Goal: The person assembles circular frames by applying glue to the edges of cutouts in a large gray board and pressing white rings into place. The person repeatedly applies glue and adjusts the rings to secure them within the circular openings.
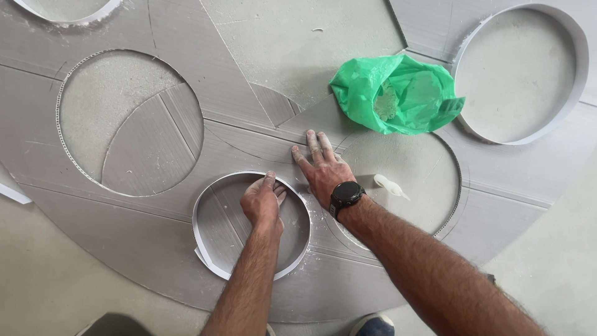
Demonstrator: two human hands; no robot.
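Observation:
A large grey panel (pixel 155 261) with several round cut-outs lies flat on the floor. My left hand (pixel 261 202) reaches into a small round hole and presses its fingers against a white strip (pixel 200 205) that lines the hole's inner edge. Just right of that hole, my right hand (pixel 322 167) lies flat on the panel with fingers spread. It is dusted white and has a black watch on its wrist.
A green plastic bag (pixel 398 93) holding white material sits on the panel beyond my right hand. A small white lump (pixel 388 185) lies right of my wrist. Another white strip (pixel 575 87) lines a big hole at the top right. My shoe (pixel 372 325) shows at the bottom.

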